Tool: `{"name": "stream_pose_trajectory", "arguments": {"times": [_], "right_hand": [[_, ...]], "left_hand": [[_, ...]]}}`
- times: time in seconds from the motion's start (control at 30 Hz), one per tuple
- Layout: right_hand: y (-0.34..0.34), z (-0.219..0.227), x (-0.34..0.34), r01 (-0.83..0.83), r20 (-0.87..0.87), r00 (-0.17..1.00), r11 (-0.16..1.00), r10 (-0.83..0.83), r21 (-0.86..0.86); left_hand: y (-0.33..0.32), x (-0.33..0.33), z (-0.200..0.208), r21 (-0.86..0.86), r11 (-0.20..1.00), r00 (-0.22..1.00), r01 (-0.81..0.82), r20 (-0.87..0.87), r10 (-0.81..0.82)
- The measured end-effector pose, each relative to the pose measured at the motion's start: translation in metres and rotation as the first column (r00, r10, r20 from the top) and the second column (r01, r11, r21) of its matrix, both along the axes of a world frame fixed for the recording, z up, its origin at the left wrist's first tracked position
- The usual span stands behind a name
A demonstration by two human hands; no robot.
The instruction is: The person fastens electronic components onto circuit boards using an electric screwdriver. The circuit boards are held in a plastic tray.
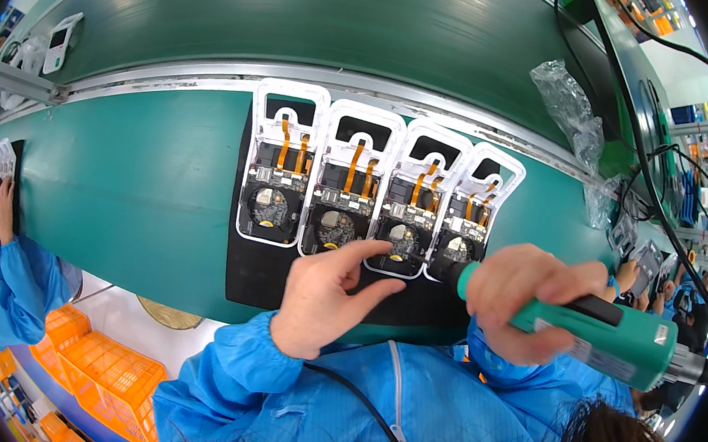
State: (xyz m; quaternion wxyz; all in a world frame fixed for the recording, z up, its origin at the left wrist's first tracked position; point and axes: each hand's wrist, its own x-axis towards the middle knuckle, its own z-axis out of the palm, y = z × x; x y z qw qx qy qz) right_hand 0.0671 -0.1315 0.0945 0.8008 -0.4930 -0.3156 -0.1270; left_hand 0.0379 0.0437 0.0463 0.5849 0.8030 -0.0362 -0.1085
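Observation:
Four would be too exact, so several white-framed devices [319,145] lie in a row on a black mat [259,273], their circuit boards and orange ribbon cables exposed. My right hand [529,302] is wrapped round a green electric screwdriver [627,345], held almost level. Its dark tip end points left at the lower part of the third device from the left [403,239]; the exact contact spot is too small to make out. Beside that device's lower edge, my left hand [330,291] has thumb and forefinger spread apart, with nothing visible between them.
A metal rail [189,77] runs behind the mat, with a green conveyor belt [331,14] beyond. Clear plastic bags [570,105] lie at the far right. Orange crates [113,373] stand lower left. At the left, another person's hands [4,209] hold a device.

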Motion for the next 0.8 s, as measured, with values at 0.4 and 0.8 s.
{"name": "stream_pose_trajectory", "arguments": {"times": [0.4,0.8], "right_hand": [[0.011,0.024,-0.001,0.067,0.019,0.997,0.992,-0.07,0.103],[0.007,0.018,-0.005,-0.094,-0.034,0.995,0.995,0.094,0.016]], "left_hand": [[-0.005,-0.001,-0.01,-0.02,1.0,0.939,0.022,0.343,-0.013],[-0.002,-0.002,-0.011,0.157,0.987,0.914,0.047,0.393,-0.106]]}}
